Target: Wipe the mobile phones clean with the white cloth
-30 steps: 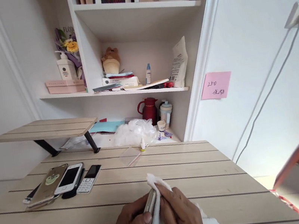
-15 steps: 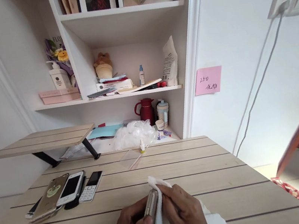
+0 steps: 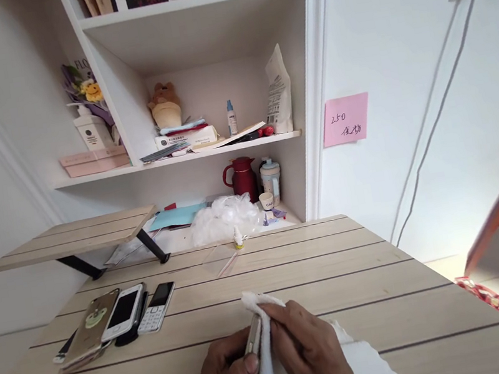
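Observation:
My left hand (image 3: 226, 371) is closed around a phone (image 3: 253, 337), which stands on its edge with a narrow side turned up. The white cloth (image 3: 271, 367) lies against the phone's right face and folds over its far end. Fingers of my right hand (image 3: 306, 352) pinch that cloth and press it onto the phone near the top corner. Part of the cloth hangs out to the right, under my right wrist. Most of the phone's faces are hidden by my hands and the cloth.
Several phones lie at the left: a gold one (image 3: 89, 329), a white one (image 3: 124, 311) and a keypad phone (image 3: 157, 308). A small bottle (image 3: 237, 239) and a clear plastic bag (image 3: 220, 260) sit at the back. A raised wooden shelf (image 3: 72, 235) stands back left.
The view has shifted and tilted slightly. My right hand and the cloth have moved a little along the phone's edge; both hands keep their hold.

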`<state>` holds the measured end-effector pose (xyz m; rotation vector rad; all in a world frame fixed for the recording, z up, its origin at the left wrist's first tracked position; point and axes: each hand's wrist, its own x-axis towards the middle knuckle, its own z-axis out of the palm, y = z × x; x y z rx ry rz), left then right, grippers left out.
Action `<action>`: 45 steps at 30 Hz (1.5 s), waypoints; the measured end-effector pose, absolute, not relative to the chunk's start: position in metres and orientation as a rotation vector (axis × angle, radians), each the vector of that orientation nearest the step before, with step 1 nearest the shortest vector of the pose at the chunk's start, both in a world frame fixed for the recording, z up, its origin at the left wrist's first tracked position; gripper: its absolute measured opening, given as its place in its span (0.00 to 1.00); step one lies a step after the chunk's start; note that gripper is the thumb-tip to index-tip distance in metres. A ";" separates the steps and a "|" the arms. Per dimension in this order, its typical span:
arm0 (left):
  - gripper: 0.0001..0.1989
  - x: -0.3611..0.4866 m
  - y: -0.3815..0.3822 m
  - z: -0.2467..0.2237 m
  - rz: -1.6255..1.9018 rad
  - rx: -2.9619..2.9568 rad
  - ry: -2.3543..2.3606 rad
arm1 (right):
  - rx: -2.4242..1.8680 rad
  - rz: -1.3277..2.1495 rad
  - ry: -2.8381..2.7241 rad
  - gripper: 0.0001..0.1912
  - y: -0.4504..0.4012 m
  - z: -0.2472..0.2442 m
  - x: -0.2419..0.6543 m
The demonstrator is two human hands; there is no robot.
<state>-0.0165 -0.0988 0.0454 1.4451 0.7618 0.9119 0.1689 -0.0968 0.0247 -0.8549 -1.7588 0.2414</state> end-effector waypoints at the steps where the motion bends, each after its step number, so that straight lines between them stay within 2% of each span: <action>1: 0.30 -0.017 -0.098 0.045 0.922 1.434 0.770 | -0.896 0.276 -1.740 0.17 -0.097 0.025 0.169; 5: 0.32 -0.019 -0.097 0.045 0.920 1.395 0.757 | -0.948 0.329 -1.723 0.16 -0.096 0.026 0.169; 17: 0.28 -0.017 -0.098 0.046 0.863 1.378 0.733 | -0.854 0.330 -1.769 0.18 -0.099 0.029 0.169; 22: 0.30 -0.017 -0.099 0.052 0.910 1.367 0.757 | -1.025 0.467 -1.664 0.15 -0.096 0.035 0.170; 25: 0.29 -0.015 -0.101 0.054 0.889 1.325 0.753 | -0.968 0.398 -1.681 0.14 -0.099 0.032 0.169; 28: 0.28 -0.013 -0.104 0.048 0.863 1.345 0.725 | -0.822 0.273 -1.747 0.19 -0.106 0.024 0.165; 33: 0.30 -0.019 -0.106 0.035 0.894 1.334 0.915 | -0.773 0.119 -1.894 0.19 -0.107 0.020 0.165; 39: 0.30 -0.012 -0.102 0.047 0.878 1.272 0.715 | -0.864 0.197 -1.815 0.22 -0.105 0.024 0.169; 45: 0.35 0.000 -0.102 0.036 0.897 1.056 0.769 | -0.845 0.207 -1.799 0.14 -0.122 0.006 0.143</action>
